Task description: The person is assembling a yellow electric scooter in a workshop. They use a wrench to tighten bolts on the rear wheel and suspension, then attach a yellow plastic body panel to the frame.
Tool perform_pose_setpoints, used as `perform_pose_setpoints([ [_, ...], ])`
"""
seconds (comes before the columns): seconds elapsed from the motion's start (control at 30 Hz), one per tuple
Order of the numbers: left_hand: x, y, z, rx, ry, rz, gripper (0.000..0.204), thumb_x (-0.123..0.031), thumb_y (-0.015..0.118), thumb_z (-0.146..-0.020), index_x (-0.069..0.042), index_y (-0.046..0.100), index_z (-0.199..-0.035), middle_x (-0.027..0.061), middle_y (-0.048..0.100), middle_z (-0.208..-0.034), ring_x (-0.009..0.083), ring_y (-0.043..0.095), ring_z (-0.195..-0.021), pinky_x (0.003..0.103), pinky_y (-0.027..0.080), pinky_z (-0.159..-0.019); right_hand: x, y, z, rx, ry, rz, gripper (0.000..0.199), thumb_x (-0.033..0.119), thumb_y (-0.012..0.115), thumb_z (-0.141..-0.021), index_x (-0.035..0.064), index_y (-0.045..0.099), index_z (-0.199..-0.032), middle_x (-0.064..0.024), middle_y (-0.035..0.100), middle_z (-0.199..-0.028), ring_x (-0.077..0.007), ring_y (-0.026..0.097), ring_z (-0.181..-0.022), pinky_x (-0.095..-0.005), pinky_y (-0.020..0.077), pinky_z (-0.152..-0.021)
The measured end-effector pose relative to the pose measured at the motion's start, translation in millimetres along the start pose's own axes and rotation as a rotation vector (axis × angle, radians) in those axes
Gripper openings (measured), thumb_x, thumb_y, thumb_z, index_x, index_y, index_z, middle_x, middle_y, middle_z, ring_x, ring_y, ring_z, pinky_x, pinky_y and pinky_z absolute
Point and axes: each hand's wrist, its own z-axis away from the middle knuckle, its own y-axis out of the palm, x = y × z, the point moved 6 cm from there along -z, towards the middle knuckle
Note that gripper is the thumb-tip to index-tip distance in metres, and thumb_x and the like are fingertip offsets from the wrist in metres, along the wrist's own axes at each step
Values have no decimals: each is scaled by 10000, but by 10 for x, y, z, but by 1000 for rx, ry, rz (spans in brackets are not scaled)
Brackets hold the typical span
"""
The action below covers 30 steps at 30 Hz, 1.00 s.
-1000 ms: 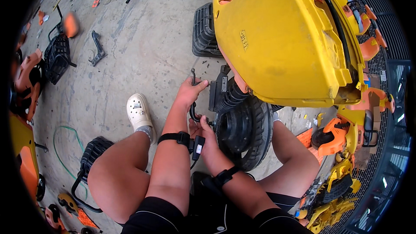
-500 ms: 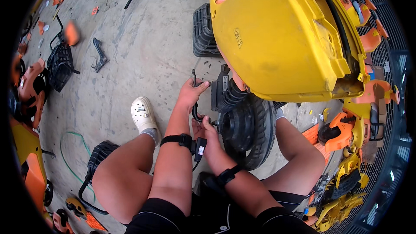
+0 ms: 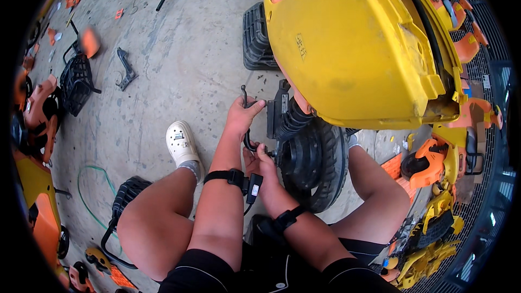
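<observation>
A dark crank-shaped socket wrench (image 3: 247, 140) runs up through my left hand (image 3: 239, 115), whose fingers are wrapped round its shaft. Its top end sticks out above that hand. Lower down, my right hand (image 3: 261, 158) is closed round the wrench's bent end, close to the hub. Part of that end is hidden by the fingers. The black scooter wheel (image 3: 328, 165) with a treaded tyre stands between my knees, and the wrench end reaches its axle. Just above the hub are a black ribbed shock absorber (image 3: 294, 120) and a dark bracket (image 3: 278, 109). The large yellow body shell (image 3: 347, 49) overhangs the wheel.
A black plastic crate (image 3: 256, 38) stands beside the shell. Leftward on the concrete lie a black basket (image 3: 76, 84), a dark metal bracket (image 3: 127, 69) and a green cord (image 3: 81, 184). Orange and yellow scooter parts (image 3: 434, 252) crowd the right, beside a metal grating.
The whole view has shifted slightly. Both hands keep their hold on the wrench, and it stands at nearly the same angle to the wheel.
</observation>
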Motion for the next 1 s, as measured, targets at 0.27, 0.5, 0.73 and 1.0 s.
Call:
perform_pose_setpoints([
  [0.27,0,1,6,23,37,-11,372,-340,765,-861,-38,607,-1011,5,591,-797,94,500,-712,251,413,-647,-3,3,-5,18,-13,31,250,287,579,-988,56,604,-1082,-75,666,-1078,-211,637,-995,-349,489,-977],
  [0.5,-119,-223,89,-185,25,29,454,-400,754,-854,11,625,-997,44,632,-819,116,557,-765,279,464,-707,-17,-2,-3,3,-18,-5,232,270,600,-976,62,595,-1078,-88,676,-1087,-228,643,-1011,-365,499,-970],
  [0.73,-409,-230,140,-118,165,-62,281,-271,754,-862,-28,684,-984,-4,605,-736,113,550,-697,273,448,-669,-34,-12,-43,16,-21,-26,203,244,596,-980,64,588,-1074,-80,679,-1094,-227,650,-997,-360,512,-956],
  [1.0,-485,-46,242,-24,476,-530,271,-103,782,-745,-32,716,-998,124,665,-931,280,653,-884,361,515,-804,-42,-3,-40,-4,-12,-3,222,272,594,-974,62,590,-1045,-80,666,-1091,-228,641,-994,-341,514,-961],
])
